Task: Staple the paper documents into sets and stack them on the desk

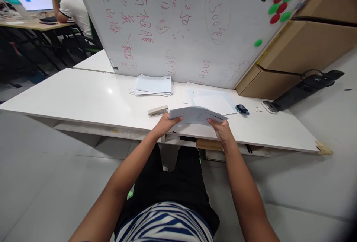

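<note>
Held up over the front edge of the white desk is a printed sheaf of paper [193,116], bowed slightly between my hands. My left hand [166,123] grips its left end, thumb on top. At the other end my right hand [220,127] pinches it the same way. A beige stapler [158,111] lies just left of my left hand. Behind the sheaf are loose white and pale blue sheets [216,101], partly covered by it. A stack of papers [153,85] sits farther back on the left. How many sheets I hold, I cannot tell.
The desk [75,93] runs across, with a whiteboard [178,22] along its back. To the right are a dark blue object [242,109], a mouse [270,107], a black bottle [304,89] and cardboard boxes [309,44]. A person [78,9] sits at another desk, far left.
</note>
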The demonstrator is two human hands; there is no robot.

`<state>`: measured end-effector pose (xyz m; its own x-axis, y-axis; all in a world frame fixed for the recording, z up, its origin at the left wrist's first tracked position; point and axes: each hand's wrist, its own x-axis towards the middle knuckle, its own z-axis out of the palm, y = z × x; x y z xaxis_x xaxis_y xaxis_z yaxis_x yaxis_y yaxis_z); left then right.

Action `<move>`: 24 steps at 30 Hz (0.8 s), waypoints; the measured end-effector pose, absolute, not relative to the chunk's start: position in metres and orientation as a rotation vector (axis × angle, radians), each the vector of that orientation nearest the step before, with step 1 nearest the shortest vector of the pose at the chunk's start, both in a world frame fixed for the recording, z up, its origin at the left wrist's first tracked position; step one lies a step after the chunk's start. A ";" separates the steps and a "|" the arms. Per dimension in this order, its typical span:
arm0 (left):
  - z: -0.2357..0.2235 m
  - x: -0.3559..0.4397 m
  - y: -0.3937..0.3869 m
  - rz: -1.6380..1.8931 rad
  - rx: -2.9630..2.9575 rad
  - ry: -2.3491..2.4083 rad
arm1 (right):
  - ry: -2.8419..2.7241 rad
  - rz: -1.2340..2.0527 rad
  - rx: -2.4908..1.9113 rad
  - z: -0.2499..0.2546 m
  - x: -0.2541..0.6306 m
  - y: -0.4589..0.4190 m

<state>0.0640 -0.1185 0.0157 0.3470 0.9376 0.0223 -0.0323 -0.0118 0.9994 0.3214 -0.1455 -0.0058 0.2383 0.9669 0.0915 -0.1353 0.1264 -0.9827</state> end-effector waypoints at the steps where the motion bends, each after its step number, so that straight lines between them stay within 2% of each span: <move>1: 0.017 0.064 -0.118 0.961 1.351 0.913 | -1.032 1.022 -1.149 -0.004 0.321 -0.148; 8: 0.028 0.069 -0.124 0.979 1.434 1.024 | -1.230 0.899 -1.313 0.014 0.304 -0.163; 18: 0.009 0.072 -0.121 1.066 1.507 1.053 | -1.117 0.830 -1.314 0.000 0.287 -0.167; 24: 0.025 0.062 -0.122 0.953 1.716 1.030 | -1.144 0.720 -1.456 0.000 0.294 -0.182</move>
<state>0.0616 -0.1218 0.0253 0.3578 0.9196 0.1622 0.2330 -0.2561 0.9381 0.2940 -0.1817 0.0001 0.3496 0.9242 0.1537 0.2609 0.0615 -0.9634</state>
